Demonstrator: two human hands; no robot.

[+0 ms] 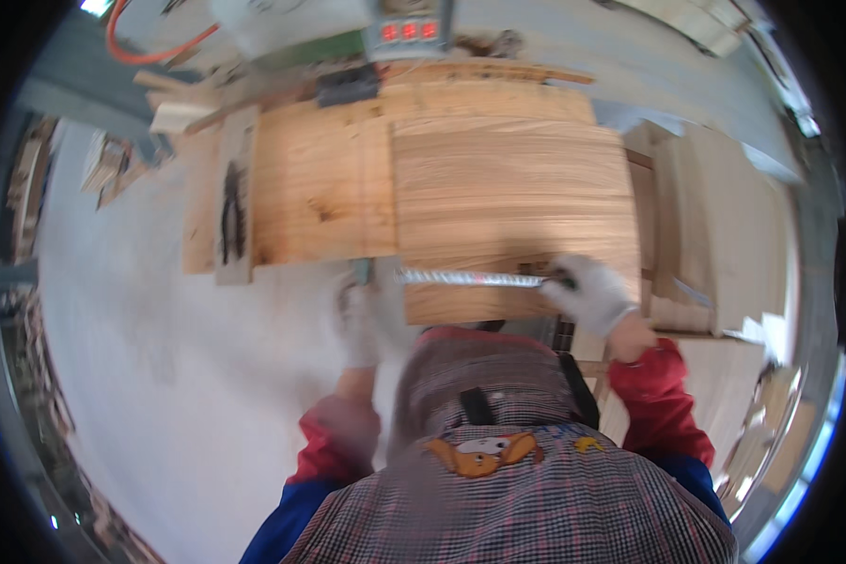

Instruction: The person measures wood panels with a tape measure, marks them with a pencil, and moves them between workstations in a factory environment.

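Observation:
My right hand (589, 292), in a white glove, grips the right end of a pale measuring strip (472, 278), apparently a tape measure blade. The strip stretches leftward across the near part of a wood-grained panel (515, 190), ending close to the panel's left edge. In a matching glove, my left hand (356, 317) is blurred just off the near edge of a pine board (324, 183). A small greenish piece (363, 270) appears at its fingertips; whether the hand holds it is unclear.
Dark pliers (233, 211) rest on a narrow wooden strip (223, 271) across the board's left part. A black box (345, 86) and a device with a red digital display (409, 32) stand beyond. Stacked panels (719, 233) are at right; an orange hose (134, 53) curves at upper left.

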